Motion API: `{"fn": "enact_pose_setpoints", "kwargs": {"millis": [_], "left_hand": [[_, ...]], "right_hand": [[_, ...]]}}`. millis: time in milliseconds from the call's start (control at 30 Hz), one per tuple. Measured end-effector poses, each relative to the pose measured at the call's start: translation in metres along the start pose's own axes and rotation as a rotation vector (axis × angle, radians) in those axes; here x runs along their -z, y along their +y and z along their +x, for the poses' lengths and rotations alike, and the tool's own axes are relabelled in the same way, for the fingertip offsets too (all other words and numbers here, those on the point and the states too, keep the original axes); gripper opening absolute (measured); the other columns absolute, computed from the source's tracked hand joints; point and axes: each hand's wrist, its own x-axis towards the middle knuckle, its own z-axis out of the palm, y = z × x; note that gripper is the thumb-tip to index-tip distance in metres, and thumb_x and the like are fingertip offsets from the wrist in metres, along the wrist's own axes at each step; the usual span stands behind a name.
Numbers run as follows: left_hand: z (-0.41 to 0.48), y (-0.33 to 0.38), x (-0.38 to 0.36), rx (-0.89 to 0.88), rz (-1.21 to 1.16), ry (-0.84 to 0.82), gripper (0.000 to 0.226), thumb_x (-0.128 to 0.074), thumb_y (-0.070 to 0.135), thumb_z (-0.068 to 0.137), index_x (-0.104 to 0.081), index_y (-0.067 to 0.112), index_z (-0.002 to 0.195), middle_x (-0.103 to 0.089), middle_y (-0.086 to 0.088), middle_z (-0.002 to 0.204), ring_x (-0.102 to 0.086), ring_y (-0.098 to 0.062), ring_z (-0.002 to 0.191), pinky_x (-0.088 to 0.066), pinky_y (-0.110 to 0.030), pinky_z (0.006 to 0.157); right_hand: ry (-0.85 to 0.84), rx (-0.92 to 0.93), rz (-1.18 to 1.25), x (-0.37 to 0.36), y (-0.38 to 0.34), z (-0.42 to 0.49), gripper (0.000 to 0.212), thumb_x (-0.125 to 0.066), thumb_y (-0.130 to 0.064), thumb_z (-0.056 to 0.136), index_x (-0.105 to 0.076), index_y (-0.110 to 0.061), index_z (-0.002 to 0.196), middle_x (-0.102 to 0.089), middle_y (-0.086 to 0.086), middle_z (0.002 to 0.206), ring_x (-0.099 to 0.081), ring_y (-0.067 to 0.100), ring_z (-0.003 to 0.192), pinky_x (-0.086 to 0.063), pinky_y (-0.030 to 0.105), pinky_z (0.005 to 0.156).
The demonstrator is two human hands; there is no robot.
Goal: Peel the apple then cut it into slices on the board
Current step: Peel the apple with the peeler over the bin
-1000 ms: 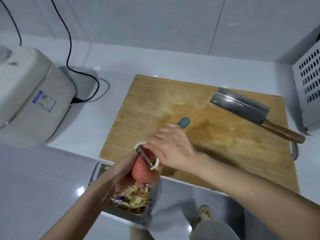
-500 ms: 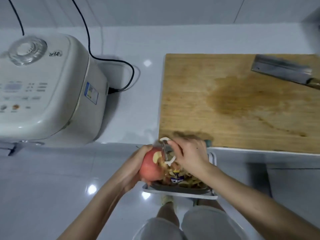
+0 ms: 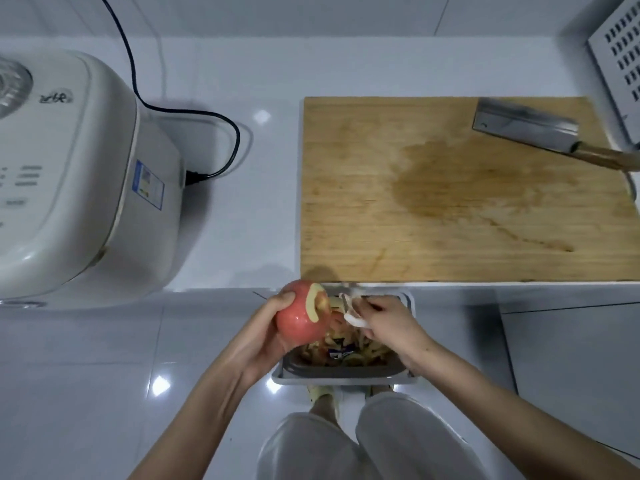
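Over the scrap bin (image 3: pixel 346 378) at 7 o'clock of the board (image 3: pixel 433 209), our left hand (image 3: pixel 265 341) curls its fingers round a mostly red apple (image 3: pixel 298 323), our right hand (image 3: pixel 393 323) clamps fingers on a peeler (image 3: pixel 351 313) at the apple's 3 o'clock; peeling looks barely begun, slicing untouched.

Board (image 3: pixel 433 209) mostly bare (cleaver (image 3: pixel 526 128) occupies its far-right corner).

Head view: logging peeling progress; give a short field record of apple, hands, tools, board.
apple: round red apple, mostly unpeeled, one pale strip bared
left hand: holds the apple
right hand: holds white plastic peeler above grey bin of peels
board: wooden cutting board, stained, no slices
knife: steel cleaver, wooden handle, on board's far right
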Motion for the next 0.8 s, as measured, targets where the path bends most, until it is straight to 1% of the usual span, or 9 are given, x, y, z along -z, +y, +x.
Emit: {"fn": "enact_pose_setpoints", "kwargs": {"millis": [100, 200, 233, 300, 367, 433, 533, 633, 800], "left_hand": [[0.008, -0.009, -0.005, -0.016, -0.098, -0.068, 0.097, -0.09, 0.025, 0.045, -0.048, 0.005, 0.13, -0.064, -0.02, 0.117, -0.065, -0.031, 0.099, -0.056, -0.041, 0.076], [0.013, -0.015, -0.02, 0.025, -0.178, -0.095, 0.078, -0.077, 0.037, 0.068, -0.046, 0.008, 0.133, -0.053, -0.025, 0.132, -0.059, -0.039, 0.11, -0.049, -0.056, 0.091], [0.015, -0.014, -0.024, 0.077, -0.142, -0.067, 0.069, -0.064, 0.052, 0.079, -0.048, 0.009, 0.131, -0.057, -0.024, 0.128, -0.061, -0.039, 0.108, -0.05, -0.056, 0.089], [0.016, -0.013, -0.026, 0.215, -0.012, 0.01, 0.077, -0.038, 0.071, 0.082, -0.054, 0.01, 0.125, -0.067, -0.021, 0.111, -0.068, -0.033, 0.092, -0.058, -0.043, 0.072], [0.015, -0.011, -0.025, 0.326, 0.09, 0.006, 0.089, -0.033, 0.077, 0.075, -0.057, 0.004, 0.119, -0.068, -0.021, 0.095, -0.066, -0.026, 0.071, -0.054, -0.027, 0.053], [0.01, -0.01, -0.026, 0.376, 0.115, -0.006, 0.085, -0.039, 0.074, 0.076, -0.059, 0.002, 0.115, -0.067, -0.022, 0.089, -0.066, -0.026, 0.065, -0.05, -0.023, 0.044], [0.004, -0.011, -0.026, 0.369, 0.087, -0.02, 0.071, -0.055, 0.062, 0.073, -0.06, 0.006, 0.115, -0.069, -0.022, 0.099, -0.069, -0.033, 0.076, -0.054, -0.025, 0.047], [0.001, -0.013, -0.025, 0.338, 0.077, -0.065, 0.063, -0.057, 0.053, 0.076, -0.058, 0.008, 0.119, -0.068, -0.023, 0.107, -0.068, -0.038, 0.09, -0.058, -0.031, 0.056], [0.001, -0.016, -0.031, 0.201, 0.252, -0.029, 0.049, -0.046, 0.051, 0.082, -0.063, 0.009, 0.101, -0.072, -0.015, 0.086, -0.069, -0.026, 0.071, -0.053, -0.027, 0.047]], "right_hand": [[0.043, 0.158, 0.075, -0.004, -0.011, -0.005, 0.035, -0.046, -0.037, 0.096, -0.063, -0.027, 0.067, -0.055, -0.01, 0.047, -0.049, 0.004, 0.047, -0.04, 0.022, 0.055], [0.117, 0.219, 0.093, -0.01, -0.014, -0.006, 0.04, -0.044, -0.033, 0.097, -0.054, -0.028, 0.058, -0.052, -0.015, 0.043, -0.047, -0.001, 0.045, -0.037, 0.022, 0.053], [0.151, 0.246, 0.082, -0.01, -0.012, -0.007, 0.041, -0.045, -0.033, 0.097, -0.05, -0.028, 0.056, -0.051, -0.016, 0.044, -0.046, 0.0, 0.046, -0.035, 0.021, 0.052], [0.213, 0.35, -0.019, -0.007, -0.006, -0.009, 0.04, -0.046, -0.034, 0.096, -0.048, -0.03, 0.056, -0.051, -0.016, 0.048, -0.047, 0.001, 0.05, -0.033, 0.018, 0.051], [0.277, 0.478, -0.169, -0.002, 0.001, -0.01, 0.037, -0.045, -0.036, 0.095, -0.047, -0.028, 0.059, -0.048, -0.013, 0.048, -0.048, 0.006, 0.053, -0.031, 0.017, 0.05], [0.307, 0.633, -0.273, 0.004, 0.003, -0.009, 0.033, -0.044, -0.038, 0.093, -0.054, -0.026, 0.065, -0.047, -0.013, 0.051, -0.051, 0.009, 0.057, -0.032, 0.016, 0.051], [0.227, 0.855, -0.387, 0.015, 0.002, -0.004, 0.032, -0.045, -0.032, 0.093, -0.062, -0.019, 0.07, -0.056, -0.011, 0.059, -0.053, 0.007, 0.057, -0.039, 0.021, 0.058], [0.273, 0.962, -0.539, 0.029, -0.01, 0.006, 0.031, -0.048, -0.029, 0.092, -0.066, -0.017, 0.07, -0.064, -0.006, 0.062, -0.059, 0.014, 0.059, -0.043, 0.024, 0.063], [0.213, 1.085, -0.667, 0.023, -0.033, 0.01, 0.037, -0.044, -0.032, 0.093, -0.068, -0.014, 0.072, -0.066, -0.003, 0.061, -0.061, 0.018, 0.058, -0.048, 0.028, 0.065]]}}
